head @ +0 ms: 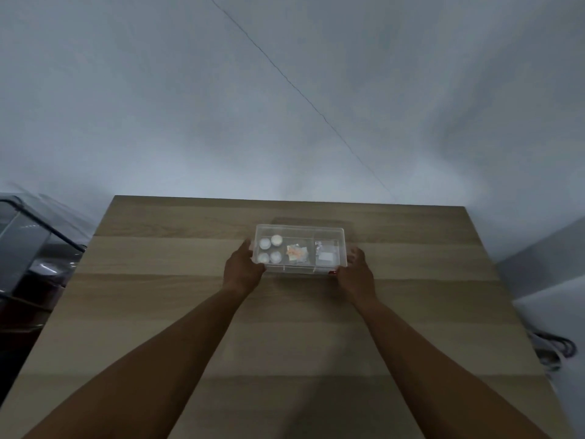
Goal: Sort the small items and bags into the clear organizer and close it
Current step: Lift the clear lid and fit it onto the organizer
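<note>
The clear organizer [299,231] lies flat on the wooden table [190,299], far from me. Several small white round items [269,250] fill its left compartment. An orange-and-white small bag [297,252] lies in the middle compartment, and clear bags with a white piece [326,253] lie in the right one. My left hand [242,269] grips the organizer's left end. My right hand [356,274] holds its right front corner, by a small red mark [332,273]. Whether a lid covers it is unclear.
A dark grey bin or case [22,245] stands off the table's left edge. Cables [554,346] lie on the floor at the right. A pale wall rises behind the table's far edge.
</note>
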Action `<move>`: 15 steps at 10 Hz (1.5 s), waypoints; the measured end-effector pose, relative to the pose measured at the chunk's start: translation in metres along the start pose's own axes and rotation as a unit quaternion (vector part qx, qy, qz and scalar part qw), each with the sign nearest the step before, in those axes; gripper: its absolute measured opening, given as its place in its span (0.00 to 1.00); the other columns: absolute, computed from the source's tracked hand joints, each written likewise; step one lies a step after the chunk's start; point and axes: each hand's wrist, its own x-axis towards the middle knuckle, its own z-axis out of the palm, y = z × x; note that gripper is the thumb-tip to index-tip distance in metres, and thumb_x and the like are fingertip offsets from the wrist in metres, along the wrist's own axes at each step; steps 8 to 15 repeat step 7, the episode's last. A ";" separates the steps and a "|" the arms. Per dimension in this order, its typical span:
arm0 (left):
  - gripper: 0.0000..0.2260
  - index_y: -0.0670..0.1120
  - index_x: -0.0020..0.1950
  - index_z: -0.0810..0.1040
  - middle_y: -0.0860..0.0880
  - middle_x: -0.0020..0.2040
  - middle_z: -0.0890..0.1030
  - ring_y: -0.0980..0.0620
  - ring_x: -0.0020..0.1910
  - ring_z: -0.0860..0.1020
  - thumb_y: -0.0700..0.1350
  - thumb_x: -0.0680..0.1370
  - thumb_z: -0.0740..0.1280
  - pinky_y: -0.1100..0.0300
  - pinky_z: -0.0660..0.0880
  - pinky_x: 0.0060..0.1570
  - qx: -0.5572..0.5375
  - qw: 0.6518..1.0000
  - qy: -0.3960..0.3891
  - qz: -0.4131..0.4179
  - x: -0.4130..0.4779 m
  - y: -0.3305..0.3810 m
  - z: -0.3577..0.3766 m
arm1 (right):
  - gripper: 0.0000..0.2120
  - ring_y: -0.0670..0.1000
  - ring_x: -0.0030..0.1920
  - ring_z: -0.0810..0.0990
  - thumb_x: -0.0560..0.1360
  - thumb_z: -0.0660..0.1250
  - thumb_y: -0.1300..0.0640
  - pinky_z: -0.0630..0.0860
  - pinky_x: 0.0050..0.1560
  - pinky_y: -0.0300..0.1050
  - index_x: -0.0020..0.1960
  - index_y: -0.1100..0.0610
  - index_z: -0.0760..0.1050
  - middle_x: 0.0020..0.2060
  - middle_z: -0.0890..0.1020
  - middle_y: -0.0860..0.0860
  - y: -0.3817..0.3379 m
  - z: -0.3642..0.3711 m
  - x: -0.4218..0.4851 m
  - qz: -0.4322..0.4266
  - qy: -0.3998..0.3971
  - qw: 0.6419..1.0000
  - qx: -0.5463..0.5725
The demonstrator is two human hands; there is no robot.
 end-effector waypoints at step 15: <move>0.35 0.44 0.78 0.58 0.42 0.75 0.68 0.42 0.73 0.67 0.50 0.76 0.70 0.50 0.66 0.68 0.032 0.999 0.018 -0.010 -0.013 -0.011 0.002 | 0.29 0.60 0.68 0.71 0.76 0.62 0.59 0.68 0.63 0.50 0.74 0.59 0.56 0.71 0.70 0.59 0.013 -0.005 -0.013 0.006 0.028 0.999 -0.044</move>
